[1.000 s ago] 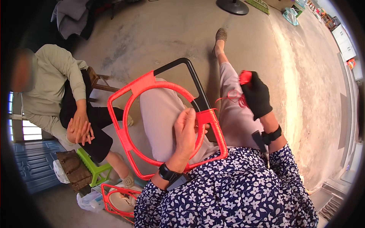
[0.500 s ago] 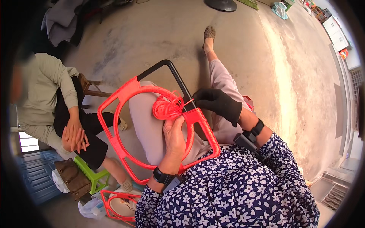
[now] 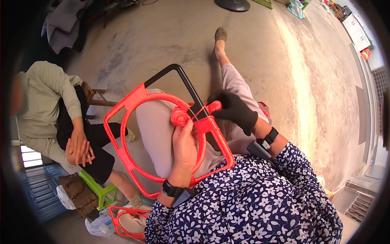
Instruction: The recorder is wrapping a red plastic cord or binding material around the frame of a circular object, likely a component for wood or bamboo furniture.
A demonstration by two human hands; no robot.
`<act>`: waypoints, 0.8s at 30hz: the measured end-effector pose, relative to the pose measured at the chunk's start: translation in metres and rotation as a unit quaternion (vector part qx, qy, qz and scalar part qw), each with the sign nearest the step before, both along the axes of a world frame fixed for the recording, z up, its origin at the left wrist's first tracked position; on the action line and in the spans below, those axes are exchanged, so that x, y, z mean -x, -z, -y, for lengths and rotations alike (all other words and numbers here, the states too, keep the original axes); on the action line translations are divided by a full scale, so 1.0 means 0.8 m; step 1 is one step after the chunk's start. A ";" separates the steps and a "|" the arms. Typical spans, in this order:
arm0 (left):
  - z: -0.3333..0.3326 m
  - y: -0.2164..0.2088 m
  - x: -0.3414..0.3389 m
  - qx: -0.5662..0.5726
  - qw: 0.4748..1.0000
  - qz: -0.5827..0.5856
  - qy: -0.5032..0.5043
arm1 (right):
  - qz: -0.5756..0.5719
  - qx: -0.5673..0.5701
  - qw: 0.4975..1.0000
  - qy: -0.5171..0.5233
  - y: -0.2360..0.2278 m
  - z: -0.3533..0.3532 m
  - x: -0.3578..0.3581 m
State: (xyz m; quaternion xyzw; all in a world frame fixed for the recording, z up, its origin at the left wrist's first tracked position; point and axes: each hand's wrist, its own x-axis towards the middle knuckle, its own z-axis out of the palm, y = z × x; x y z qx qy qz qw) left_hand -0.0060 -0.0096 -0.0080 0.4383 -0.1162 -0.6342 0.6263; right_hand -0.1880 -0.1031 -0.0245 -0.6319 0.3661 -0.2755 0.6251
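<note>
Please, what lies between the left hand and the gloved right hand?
In the head view, the black bar of the red-wrapped frame and red cord lie there.

Glares pale along the grey-brown concrete floor [image 3: 260,49] at right, dims far left, bends and blackens toward the edges.

frame [image 3: 189,88]: smooth, perhaps metal | cord [image 3: 179,116]: glossy | glove [image 3: 236,112]: matt cloth | floor [image 3: 174,34]: matt concrete
</note>
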 end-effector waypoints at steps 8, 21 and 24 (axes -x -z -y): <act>-0.006 -0.015 -0.004 0.011 0.995 0.041 0.089 | 0.141 0.055 0.927 0.344 0.001 0.001 0.125; -0.006 0.000 -0.007 0.002 0.996 0.053 0.072 | 0.148 -0.256 0.948 0.115 -0.024 -0.013 0.108; -0.004 -0.004 0.003 -0.001 0.996 0.051 0.072 | -0.019 -0.172 0.985 0.000 -0.049 -0.020 0.017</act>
